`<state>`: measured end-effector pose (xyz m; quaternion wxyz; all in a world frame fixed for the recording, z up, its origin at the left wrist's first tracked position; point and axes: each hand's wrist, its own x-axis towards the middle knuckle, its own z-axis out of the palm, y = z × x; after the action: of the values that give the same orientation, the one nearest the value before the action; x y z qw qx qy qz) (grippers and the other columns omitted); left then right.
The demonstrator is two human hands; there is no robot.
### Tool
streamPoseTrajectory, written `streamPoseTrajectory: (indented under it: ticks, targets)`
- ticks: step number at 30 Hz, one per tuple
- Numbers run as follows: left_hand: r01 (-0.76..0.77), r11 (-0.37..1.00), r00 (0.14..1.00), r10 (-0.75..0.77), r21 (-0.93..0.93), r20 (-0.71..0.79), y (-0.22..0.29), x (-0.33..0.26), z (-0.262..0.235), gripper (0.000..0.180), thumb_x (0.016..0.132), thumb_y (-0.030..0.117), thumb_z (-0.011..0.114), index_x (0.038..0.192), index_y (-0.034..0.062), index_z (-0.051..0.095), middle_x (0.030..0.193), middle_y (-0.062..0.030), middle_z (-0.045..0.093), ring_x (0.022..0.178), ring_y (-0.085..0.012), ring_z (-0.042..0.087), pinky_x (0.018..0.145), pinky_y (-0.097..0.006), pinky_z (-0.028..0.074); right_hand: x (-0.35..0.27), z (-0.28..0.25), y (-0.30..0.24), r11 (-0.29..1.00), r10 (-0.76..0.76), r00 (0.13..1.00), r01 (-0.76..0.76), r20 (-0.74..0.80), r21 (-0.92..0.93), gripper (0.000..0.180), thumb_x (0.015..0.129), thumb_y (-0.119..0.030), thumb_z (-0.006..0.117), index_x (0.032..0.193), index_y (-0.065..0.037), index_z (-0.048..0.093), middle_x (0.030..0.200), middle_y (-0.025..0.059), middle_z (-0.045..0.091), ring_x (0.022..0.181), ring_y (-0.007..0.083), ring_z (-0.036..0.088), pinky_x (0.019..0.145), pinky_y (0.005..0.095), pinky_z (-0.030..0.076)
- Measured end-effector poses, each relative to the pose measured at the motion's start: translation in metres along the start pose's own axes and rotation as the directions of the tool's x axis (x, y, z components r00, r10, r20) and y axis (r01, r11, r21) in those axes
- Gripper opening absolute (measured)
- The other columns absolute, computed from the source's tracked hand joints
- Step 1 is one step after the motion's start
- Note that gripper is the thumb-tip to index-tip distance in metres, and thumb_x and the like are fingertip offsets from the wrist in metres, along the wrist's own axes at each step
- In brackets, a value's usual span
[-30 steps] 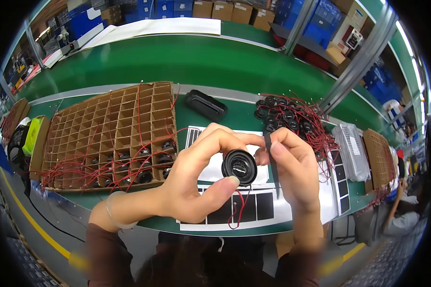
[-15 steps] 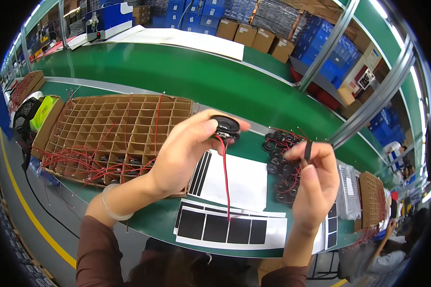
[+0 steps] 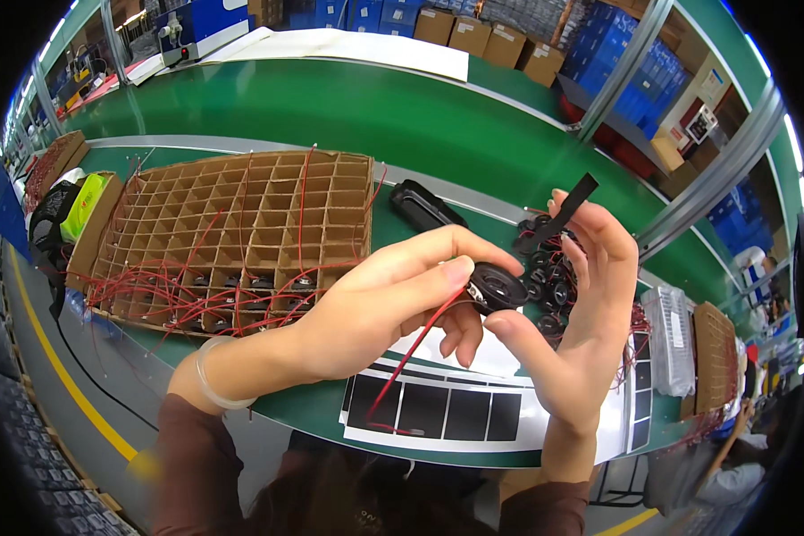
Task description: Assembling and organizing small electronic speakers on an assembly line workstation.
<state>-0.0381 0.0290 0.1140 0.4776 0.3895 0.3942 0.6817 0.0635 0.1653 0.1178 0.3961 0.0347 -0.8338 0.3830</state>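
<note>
Your left hand (image 3: 380, 308) pinches the round black speaker (image 3: 496, 288) at frame centre; your right hand (image 3: 576, 313) holds a black strip (image 3: 558, 216) just above-right, slanting up-right.

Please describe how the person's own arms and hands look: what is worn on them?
Both hands, left and right, are bare, without gloves or rings that I can see. Dark brown long sleeves cover both forearms up to near the wrists. A thin, clear, pale bracelet circles the left wrist. The right wrist shows no band.
</note>
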Motion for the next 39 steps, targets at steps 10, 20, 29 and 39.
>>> streamPoseTrajectory:
  ticks: [10,20,29,39]
  targets:
    - [-0.044,0.967,0.999,0.05,0.252,-0.021,0.007,-0.004,0.007,0.046,0.078,0.024,0.047,0.111,-0.0068,0.037,0.088,-0.0125,0.054,0.074,-0.0102,0.052,0.058,-0.018,0.043,0.0,0.006,0.006,0.984,-0.119,0.992,0.124,0.049,-0.127,0.064,0.053,-0.01,0.065,0.109,0.002,0.035,0.107,0.0106,0.041,0.1,0.0203,0.041,0.088,0.0342,0.029]
    - [-0.105,0.991,0.992,0.11,0.087,-0.056,-0.001,0.002,-0.002,0.04,0.08,0.026,0.045,0.104,-0.0045,0.039,0.08,-0.0167,0.055,0.054,-0.0105,0.049,0.05,-0.019,0.04,-0.001,-0.008,-0.019,0.978,0.151,0.988,-0.152,0.02,0.141,0.019,0.068,-0.015,0.051,0.074,-0.001,0.041,0.064,0.0058,0.044,0.063,0.0133,0.041,0.075,0.0279,0.032]
    - [-0.035,0.994,0.997,0.042,0.1,-0.068,0.002,-0.006,0.003,0.038,0.08,0.025,0.045,0.105,-0.0039,0.044,0.08,-0.006,0.053,0.059,-0.0063,0.046,0.053,-0.017,0.038,0.0,-0.002,-0.019,0.942,0.213,0.966,-0.243,0.145,0.23,0.018,0.061,-0.017,0.051,0.064,-0.003,0.039,0.058,0.0031,0.038,0.056,0.0115,0.034,0.056,0.0221,0.028]
    - [-0.035,0.993,0.997,0.042,0.11,-0.066,0.0,-0.004,0.002,0.037,0.08,0.021,0.046,0.106,-0.0042,0.042,0.084,-0.0063,0.053,0.063,-0.0053,0.047,0.055,-0.016,0.039,0.001,-0.003,-0.018,0.942,0.23,0.96,-0.261,0.162,0.209,0.02,0.063,-0.018,0.052,0.066,-0.002,0.039,0.06,0.0035,0.038,0.058,0.0104,0.034,0.055,0.0203,0.028]
